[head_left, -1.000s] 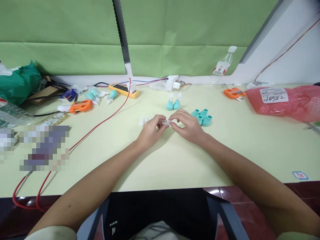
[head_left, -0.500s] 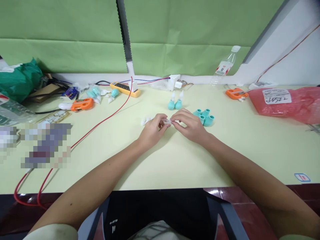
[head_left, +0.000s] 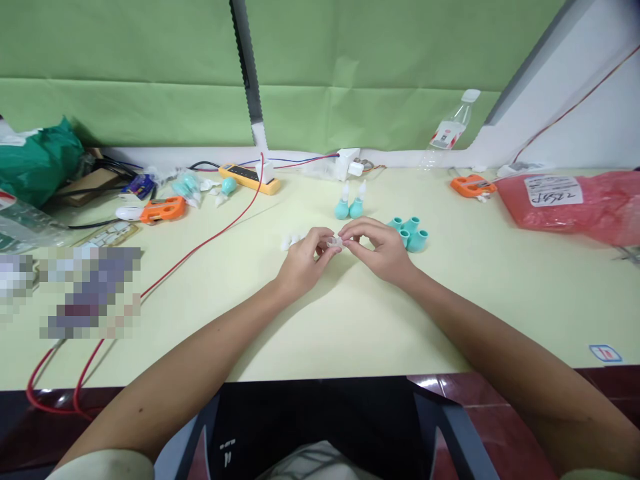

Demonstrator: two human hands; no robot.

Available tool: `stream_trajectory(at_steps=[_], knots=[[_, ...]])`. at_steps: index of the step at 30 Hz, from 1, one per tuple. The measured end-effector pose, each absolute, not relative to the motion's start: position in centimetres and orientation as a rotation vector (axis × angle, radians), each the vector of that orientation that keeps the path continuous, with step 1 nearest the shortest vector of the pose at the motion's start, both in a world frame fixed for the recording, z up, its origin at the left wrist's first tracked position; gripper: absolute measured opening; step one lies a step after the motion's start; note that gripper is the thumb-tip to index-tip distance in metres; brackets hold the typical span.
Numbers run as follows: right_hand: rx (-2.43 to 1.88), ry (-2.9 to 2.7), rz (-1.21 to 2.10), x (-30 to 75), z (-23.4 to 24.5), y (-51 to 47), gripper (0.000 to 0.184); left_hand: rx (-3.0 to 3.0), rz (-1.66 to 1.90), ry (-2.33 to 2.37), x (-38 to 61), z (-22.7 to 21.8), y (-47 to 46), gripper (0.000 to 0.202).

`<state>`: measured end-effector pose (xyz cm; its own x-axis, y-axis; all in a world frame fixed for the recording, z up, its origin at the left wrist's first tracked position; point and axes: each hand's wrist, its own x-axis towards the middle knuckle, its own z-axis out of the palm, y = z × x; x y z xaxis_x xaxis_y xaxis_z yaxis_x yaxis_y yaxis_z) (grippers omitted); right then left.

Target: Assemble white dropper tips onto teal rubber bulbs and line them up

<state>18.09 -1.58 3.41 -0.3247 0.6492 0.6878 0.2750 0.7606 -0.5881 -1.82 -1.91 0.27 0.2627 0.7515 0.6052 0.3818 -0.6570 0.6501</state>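
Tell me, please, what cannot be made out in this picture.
Head view:
Clear piece, pinched between left hand and right hand: tiny, mostly covered by both; its shape is unclear.
Pixelated patch at left on the table: hides what lies there.
Label on the red bag: writing too small to read.

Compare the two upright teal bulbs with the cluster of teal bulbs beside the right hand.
The two teal bulbs each carry a white nozzle; the cluster of teal bulbs shows open necks, no nozzles. The pair counts two, the cluster about four. The pair stands farther back; the cluster sits beside the right hand, which, with the left hand, pinches a small clear part. Both are the same teal and rest on the table.
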Motion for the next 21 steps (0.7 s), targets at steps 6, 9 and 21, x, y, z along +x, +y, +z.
stream_trajectory(at_steps=[6, 9, 21], knots=[[-0.756, -1.824, 0.644, 17.83, 3.12, -1.69, 0.008, 2.164, 1.376, 1.038, -1.83, 0.21, -1.89, 0.023], [-0.768, -1.809, 0.654, 17.63, 2.98, -1.78, 0.007, 2.172, 1.379, 1.048, -1.79, 0.29, -1.94, 0.022], [-0.732, -1.773, 0.687, 17.60, 3.02, -1.76, 0.004, 2.183, 1.398, 1.058, -1.74, 0.39, -2.07, 0.021]])
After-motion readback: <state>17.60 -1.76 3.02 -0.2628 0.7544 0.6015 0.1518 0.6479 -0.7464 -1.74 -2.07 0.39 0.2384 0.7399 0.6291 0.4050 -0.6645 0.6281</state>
